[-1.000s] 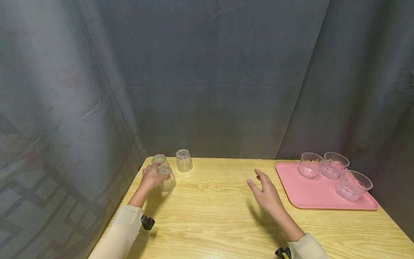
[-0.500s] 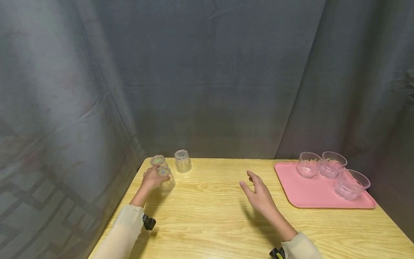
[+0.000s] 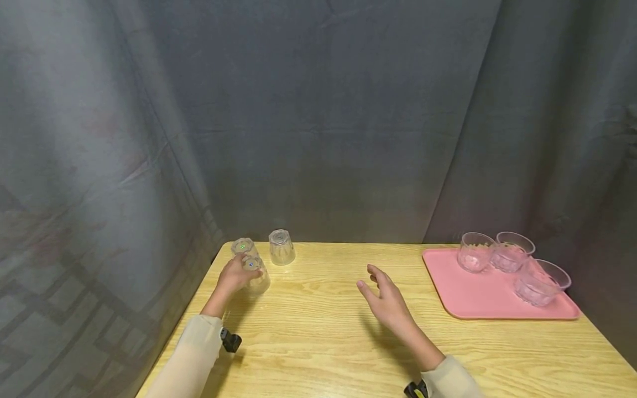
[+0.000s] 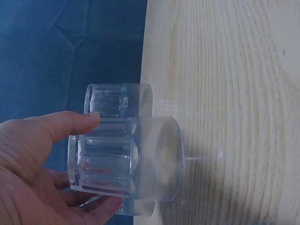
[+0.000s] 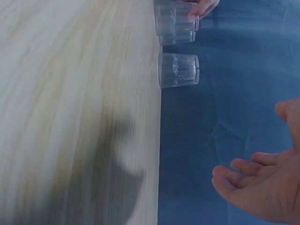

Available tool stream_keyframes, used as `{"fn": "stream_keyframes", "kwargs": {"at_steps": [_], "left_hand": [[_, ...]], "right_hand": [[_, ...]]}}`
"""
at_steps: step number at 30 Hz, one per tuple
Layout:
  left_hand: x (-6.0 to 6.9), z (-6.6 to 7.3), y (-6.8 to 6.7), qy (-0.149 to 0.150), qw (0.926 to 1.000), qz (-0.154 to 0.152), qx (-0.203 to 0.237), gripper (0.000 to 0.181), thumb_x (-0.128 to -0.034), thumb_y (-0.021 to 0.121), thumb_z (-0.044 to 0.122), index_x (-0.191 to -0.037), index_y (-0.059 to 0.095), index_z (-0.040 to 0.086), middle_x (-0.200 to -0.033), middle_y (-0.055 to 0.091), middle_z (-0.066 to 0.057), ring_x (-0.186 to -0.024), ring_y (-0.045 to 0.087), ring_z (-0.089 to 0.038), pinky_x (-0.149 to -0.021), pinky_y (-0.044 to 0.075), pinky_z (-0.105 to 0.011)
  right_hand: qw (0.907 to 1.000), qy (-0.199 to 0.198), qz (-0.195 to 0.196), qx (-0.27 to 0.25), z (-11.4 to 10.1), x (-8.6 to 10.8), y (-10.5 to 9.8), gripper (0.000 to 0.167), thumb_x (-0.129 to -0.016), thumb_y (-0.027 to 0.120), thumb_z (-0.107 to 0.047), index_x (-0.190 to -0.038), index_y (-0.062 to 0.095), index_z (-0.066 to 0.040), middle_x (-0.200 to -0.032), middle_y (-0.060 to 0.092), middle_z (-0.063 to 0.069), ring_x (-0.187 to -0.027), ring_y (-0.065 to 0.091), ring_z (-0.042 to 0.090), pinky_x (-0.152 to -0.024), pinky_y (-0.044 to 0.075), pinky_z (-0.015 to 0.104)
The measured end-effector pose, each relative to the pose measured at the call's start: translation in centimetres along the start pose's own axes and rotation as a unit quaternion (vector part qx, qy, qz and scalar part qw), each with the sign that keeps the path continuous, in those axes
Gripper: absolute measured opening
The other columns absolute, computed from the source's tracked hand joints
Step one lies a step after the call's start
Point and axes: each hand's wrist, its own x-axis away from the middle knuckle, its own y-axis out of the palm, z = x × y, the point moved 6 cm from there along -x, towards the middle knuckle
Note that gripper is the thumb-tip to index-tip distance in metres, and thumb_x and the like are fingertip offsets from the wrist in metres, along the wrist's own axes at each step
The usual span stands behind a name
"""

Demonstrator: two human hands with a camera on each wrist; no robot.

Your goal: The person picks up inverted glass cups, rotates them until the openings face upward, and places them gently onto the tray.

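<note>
From my end I see three glasses standing upside down by the far left corner of the surface [image 3: 308, 337], with none of these on the pink tray [image 3: 478, 303] by the right edge. That tray carries a clear cup [image 3: 475, 261] near its far edge, a clear bowl [image 3: 508, 261] beside it, and a wider bowl [image 3: 537, 290] toward its near right corner. I judge the work with the glasses to be at an early point: one is in hand, and it appears to rest rim-down, not yet lifted.

That is the near glass [image 3: 257, 281]. My left hand [image 3: 235, 276] grips it, thumb and fingers curled about its upper, base end and parted by its width. The rear glass [image 3: 242, 245], nearer the corner, overlaps it in my view, so I can't tell whether they touch. The third glass [image 3: 282, 249] stands apart along the far edge, untouched.

My right hand [image 3: 390, 307] hovers over the surface left of the tray, fingers loosely spread and thumb well away from them, holding nothing.
</note>
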Motion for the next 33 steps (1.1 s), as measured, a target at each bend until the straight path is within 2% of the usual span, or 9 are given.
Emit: {"fn": "stream_keyframes", "kwargs": {"at_steps": [12,17,26,29,33], "left_hand": [[0.7,-0.1,-0.5,0.01,0.9999,0.007,0.009,0.085,-0.0901,0.073,0.033,-0.152,0.032,-0.008,-0.149,0.042,-0.034,-0.133,0.042,-0.053,-0.107,0.038,-0.063],[1.4,0.0,-0.7,0.007,0.9992,0.014,0.036,0.088,-0.0907,0.072,0.037,-0.155,0.029,-0.005,-0.154,0.038,-0.03,-0.136,0.041,-0.052,-0.108,0.038,-0.064],[2.8,0.7,-0.7,0.017,0.9968,0.033,0.072,0.09,-0.0894,0.073,0.045,-0.153,0.033,-0.004,-0.152,0.041,-0.031,-0.134,0.044,-0.052,-0.106,0.04,-0.063],[3.4,1.0,-0.8,0.021,0.9948,0.038,0.092,0.089,-0.0891,0.073,0.045,-0.152,0.035,-0.004,-0.151,0.042,-0.031,-0.135,0.043,-0.05,-0.107,0.04,-0.062],[4.2,1.7,-0.6,0.026,0.9906,0.03,0.131,0.092,-0.0889,0.074,0.048,-0.153,0.033,-0.004,-0.152,0.04,-0.031,-0.136,0.043,-0.049,-0.107,0.041,-0.061]], "right_hand": [[0.9995,-0.008,-0.006,-0.029,-0.8,-0.1,1.9,0.067,-0.104,0.056,-0.042,-0.152,0.039,0.0,-0.152,0.045,0.022,-0.137,0.046,0.043,-0.109,0.041,0.058],[0.9982,0.001,-0.02,-0.057,-1.0,-0.2,2.5,0.066,-0.104,0.057,-0.04,-0.153,0.038,0.0,-0.154,0.044,0.021,-0.139,0.044,0.044,-0.112,0.038,0.058],[0.9974,0.005,-0.024,-0.068,-1.5,0.0,3.4,0.069,-0.103,0.056,-0.043,-0.153,0.036,0.001,-0.153,0.044,0.023,-0.138,0.045,0.044,-0.112,0.037,0.058],[0.9971,0.005,-0.025,-0.072,-1.8,0.0,3.7,0.069,-0.103,0.055,-0.044,-0.153,0.037,0.0,-0.153,0.044,0.023,-0.138,0.045,0.043,-0.112,0.037,0.058],[0.9963,0.001,-0.024,-0.082,-2.2,-0.1,3.9,0.068,-0.103,0.056,-0.043,-0.152,0.037,0.0,-0.152,0.045,0.023,-0.137,0.047,0.043,-0.112,0.038,0.057]]}}
